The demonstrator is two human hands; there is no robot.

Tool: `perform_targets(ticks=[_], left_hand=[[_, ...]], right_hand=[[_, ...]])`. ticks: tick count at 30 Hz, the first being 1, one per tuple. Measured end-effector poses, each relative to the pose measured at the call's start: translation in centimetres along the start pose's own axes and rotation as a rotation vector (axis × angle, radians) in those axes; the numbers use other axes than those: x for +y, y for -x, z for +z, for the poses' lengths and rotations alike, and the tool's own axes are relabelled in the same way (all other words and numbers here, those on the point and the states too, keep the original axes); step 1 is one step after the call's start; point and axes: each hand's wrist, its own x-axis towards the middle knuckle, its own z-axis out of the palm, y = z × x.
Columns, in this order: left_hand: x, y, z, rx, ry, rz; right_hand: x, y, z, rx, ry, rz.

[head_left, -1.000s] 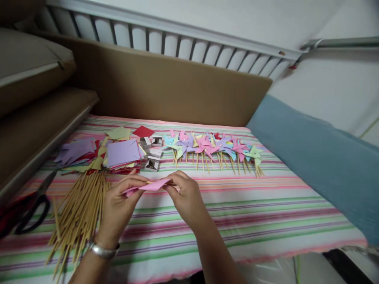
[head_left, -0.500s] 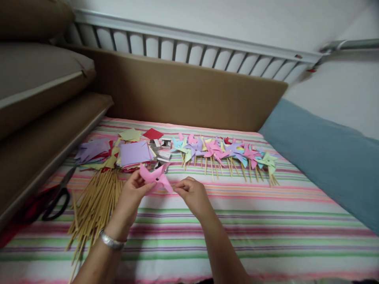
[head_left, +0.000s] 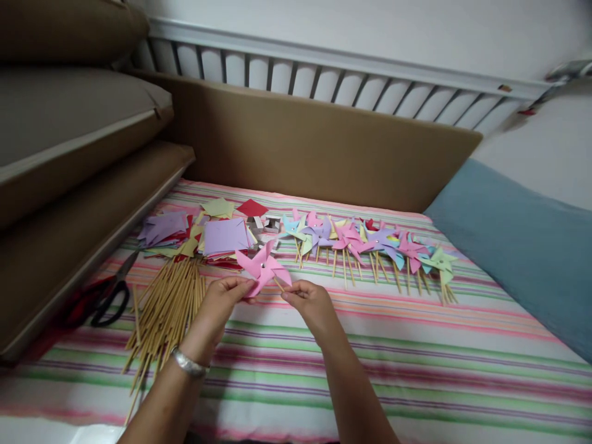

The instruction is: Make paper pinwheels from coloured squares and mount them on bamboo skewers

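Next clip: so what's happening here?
A person is holding a pink pinwheel above a striped cloth. The left hand pinches its paper, the right hand its stick. More pinwheels lie in a row beyond, towards the right; loose sticks, paper and scissors lie on the left.

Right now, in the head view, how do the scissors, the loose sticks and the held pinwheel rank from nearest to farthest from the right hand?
1. Held pinwheel: just left of the right hand, which pinches its stick.
2. Loose sticks: on the cloth, left of the left hand.
3. Scissors: farther left, past the sticks.
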Motion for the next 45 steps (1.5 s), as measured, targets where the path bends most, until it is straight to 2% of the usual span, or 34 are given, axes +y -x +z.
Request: perform_targets(ticks=[5, 7, 9, 13, 14, 16, 19, 21, 24, 29, 36, 42, 45], left_hand=[[0.5, 1.3, 1.4, -0.330, 0.078, -0.057], [0.8, 1.7, 1.7, -0.380, 0.055, -0.052], [0.9, 1.7, 1.7, -0.277, -0.025, 0.011], [0.8, 1.0, 0.2, 0.173, -0.238, 0.346], [0.8, 0.8, -0.4, 0.253, -0.283, 0.434], [0.8, 0.2, -1.5, 0.315, -0.395, 0.575], [0.8, -0.5, -2.9, 0.245, -0.624, 0.676], [0.8, -0.9, -3.5, 0.141, -0.692, 0.666], [0.5, -1.1, -3.9, 0.019, -0.654, 0.602], [0.4, -0.9, -3.6, -0.090, -0.544, 0.466], [1.4, -0.5, -2.8, -0.098, -0.463, 0.289], [1.3, -0.3, -2.7, -0.100, -0.456, 0.250], [1.5, -0.1, -2.8, -0.087, -0.441, 0.283]], right_hand=[[-0.3, 0.0, 0.5, -0.045, -0.128, 0.019], [-0.3, -0.1, 0.5, -0.027, -0.151, 0.030], [-0.3, -0.3, 0.4, 0.019, -0.144, 0.040], [-0.1, -0.3, 0.3, 0.049, -0.099, 0.040], [0.0, -0.3, 0.3, 0.041, -0.083, 0.034], [0.1, -0.1, 0.3, 0.029, -0.023, 0.012], [0.5, -0.1, -0.1, 0.041, 0.139, -0.072], [0.7, -0.1, -0.5, 0.044, 0.257, -0.143], [0.6, -0.2, -1.1, 0.022, 0.387, -0.194], [0.0, 0.0, -1.2, -0.040, 0.411, -0.200], [-0.1, 0.1, -1.1, -0.097, 0.368, -0.193], [0.0, 0.0, -1.1, -0.086, 0.424, -0.213], [0.0, -0.1, -1.3, -0.062, 0.467, -0.214]])
